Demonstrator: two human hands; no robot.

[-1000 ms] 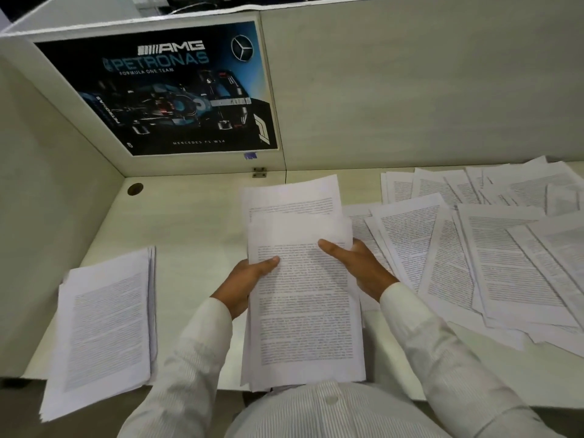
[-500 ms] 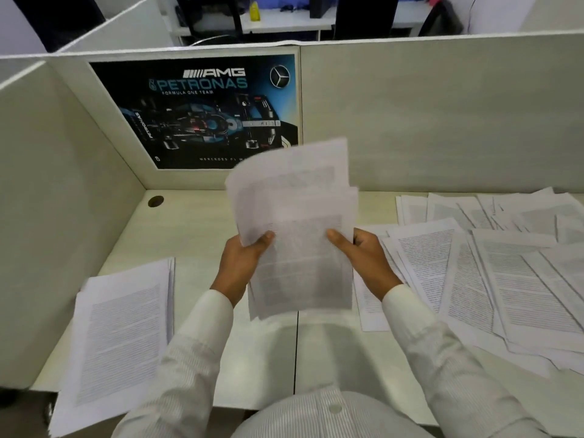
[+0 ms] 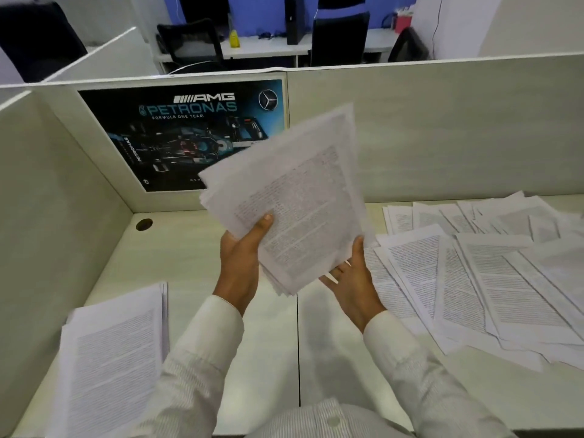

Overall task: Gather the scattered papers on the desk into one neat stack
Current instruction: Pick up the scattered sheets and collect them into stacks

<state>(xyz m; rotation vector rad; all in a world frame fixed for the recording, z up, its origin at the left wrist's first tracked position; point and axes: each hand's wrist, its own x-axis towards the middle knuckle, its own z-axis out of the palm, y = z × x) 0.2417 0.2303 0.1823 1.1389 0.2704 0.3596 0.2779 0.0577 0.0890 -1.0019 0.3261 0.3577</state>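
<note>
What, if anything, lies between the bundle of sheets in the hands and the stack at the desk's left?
Nothing visible: only bare desk lies between the bundle, gripped by the left hand, and the stack.

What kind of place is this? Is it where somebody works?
Probably an office cubicle. Low partition walls box in a desk spread with printed papers, and beyond them stand more desks and dark office chairs.
</note>
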